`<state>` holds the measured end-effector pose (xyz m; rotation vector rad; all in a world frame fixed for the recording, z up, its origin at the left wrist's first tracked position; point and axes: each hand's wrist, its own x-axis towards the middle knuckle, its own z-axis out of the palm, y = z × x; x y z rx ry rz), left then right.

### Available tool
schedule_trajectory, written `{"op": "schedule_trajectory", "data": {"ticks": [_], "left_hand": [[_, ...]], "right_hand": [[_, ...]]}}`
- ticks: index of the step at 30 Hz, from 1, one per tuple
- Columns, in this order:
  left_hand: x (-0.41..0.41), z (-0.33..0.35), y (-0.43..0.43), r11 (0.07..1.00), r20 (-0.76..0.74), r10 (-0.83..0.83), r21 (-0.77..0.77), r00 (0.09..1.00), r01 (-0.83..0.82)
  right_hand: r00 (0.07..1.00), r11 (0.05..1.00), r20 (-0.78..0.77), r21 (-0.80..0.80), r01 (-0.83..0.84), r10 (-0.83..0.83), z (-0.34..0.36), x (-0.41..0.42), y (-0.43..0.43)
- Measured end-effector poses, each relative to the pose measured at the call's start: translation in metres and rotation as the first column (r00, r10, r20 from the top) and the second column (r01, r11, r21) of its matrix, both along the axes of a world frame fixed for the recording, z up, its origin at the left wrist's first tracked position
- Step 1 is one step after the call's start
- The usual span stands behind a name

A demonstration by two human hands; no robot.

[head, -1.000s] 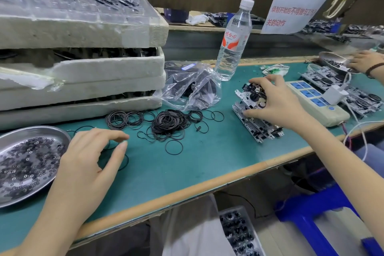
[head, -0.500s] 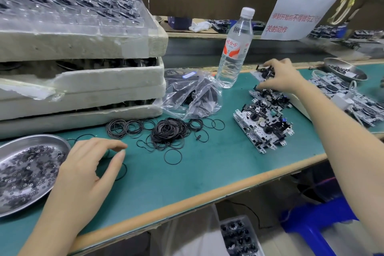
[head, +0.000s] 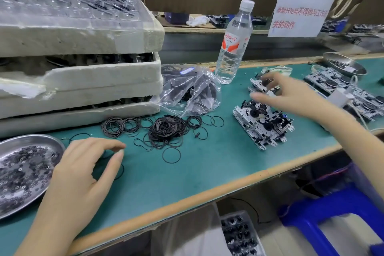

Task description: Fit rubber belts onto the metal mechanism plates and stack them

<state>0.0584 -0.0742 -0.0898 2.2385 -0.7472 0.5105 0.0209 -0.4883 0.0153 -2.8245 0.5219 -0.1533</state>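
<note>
Left hand (head: 83, 170) is held with thumb and forefinger curved, a narrow gap between them, nothing pinched. Right hand (head: 291, 95), blurred, is spread wide over the far plates (head: 259, 87), just right of the bottle (head: 232, 48); contact cannot be told. Foam trays (head: 79, 81) are stacked left of the bottle. Plate stack (head: 264, 124) is set front-right of it, belt pile (head: 166, 129) front-left.
</note>
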Motion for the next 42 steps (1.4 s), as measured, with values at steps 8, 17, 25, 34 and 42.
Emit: {"op": "schedule_trajectory", "data": {"ticks": [8, 17, 25, 34, 42], "left_hand": [[0.000, -0.001, 0.001, 1.000, -0.008, -0.015, -0.002, 1.000, 0.015], [0.002, -0.005, 0.002, 1.000, -0.020, -0.030, -0.001, 0.999, 0.030], [0.000, -0.003, 0.001, 0.999, -0.035, -0.042, 0.023, 0.999, 0.043], [-0.004, 0.002, 0.002, 1.000, -0.090, -0.008, 0.024, 0.996, 0.010], [-0.005, 0.003, 0.004, 1.000, -0.119, 0.004, 0.010, 0.993, -0.003]], "right_hand": [[0.988, 0.955, -0.054, -0.265, 0.129, -0.148, -0.056, -0.022, 0.040], [0.950, 0.906, -0.071, -0.328, 0.266, -0.304, -0.060, -0.059, 0.005], [0.973, 0.926, -0.107, -0.344, 0.157, -0.204, -0.048, -0.071, -0.049], [0.890, 0.636, 0.335, -0.769, 0.068, 0.310, -0.073, -0.061, 0.028], [0.831, 0.819, 0.304, -0.504, -0.274, 0.465, -0.083, -0.024, 0.128]]}}
